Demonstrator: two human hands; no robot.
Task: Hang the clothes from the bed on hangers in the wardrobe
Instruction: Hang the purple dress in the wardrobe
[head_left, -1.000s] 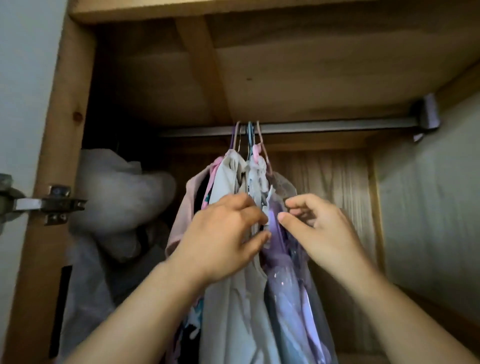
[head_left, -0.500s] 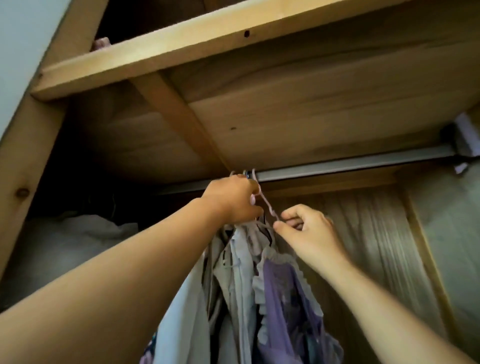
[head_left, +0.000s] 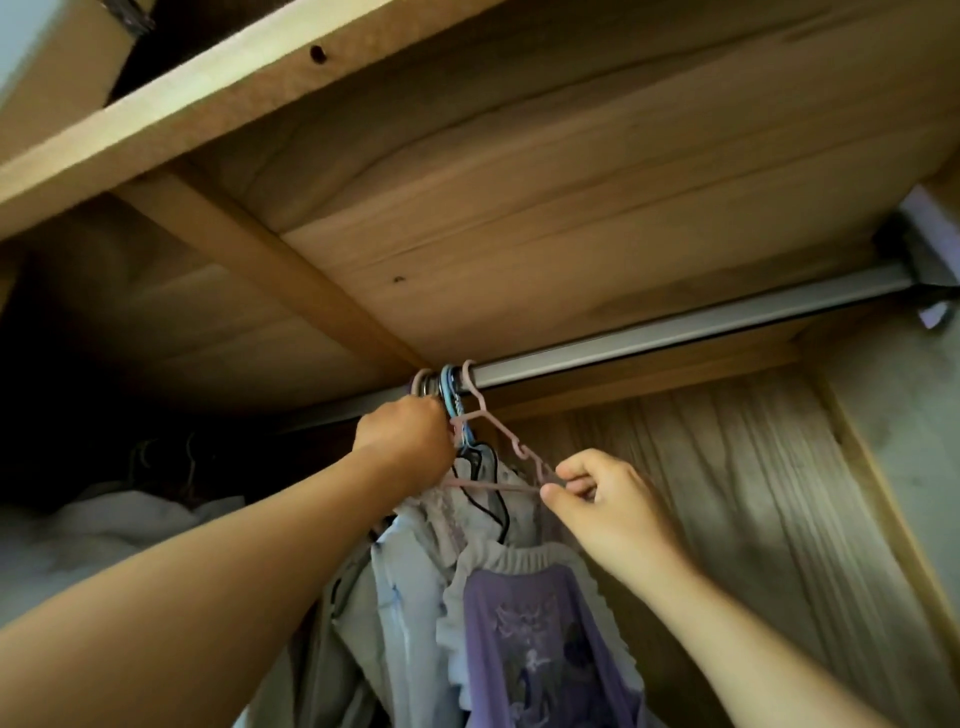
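Head view: right hand (head_left: 608, 499) pinches an empty pink hanger (head_left: 498, 447) hooked on the rail (head_left: 675, 332); left hand (head_left: 405, 441) grips the neighbouring hooks (head_left: 441, 384). Likely fetching a hanger; next, unhook it cleanly.

Centre frame: the left hand (head_left: 402, 441) grips the bunched hanger hooks (head_left: 441, 384) on the metal rail (head_left: 675, 332). The right hand (head_left: 608, 504) pinches the empty pink hanger's (head_left: 511, 449) lower corner above a purple garment (head_left: 540, 639), lower centre.

Two bare forearms reach upward from the bottom corners. The left hand (head_left: 402, 441) is raised higher, fingers curled away from view. The right hand (head_left: 605, 501) sits lower, thumb and fingers (head_left: 571, 470) pinched together.
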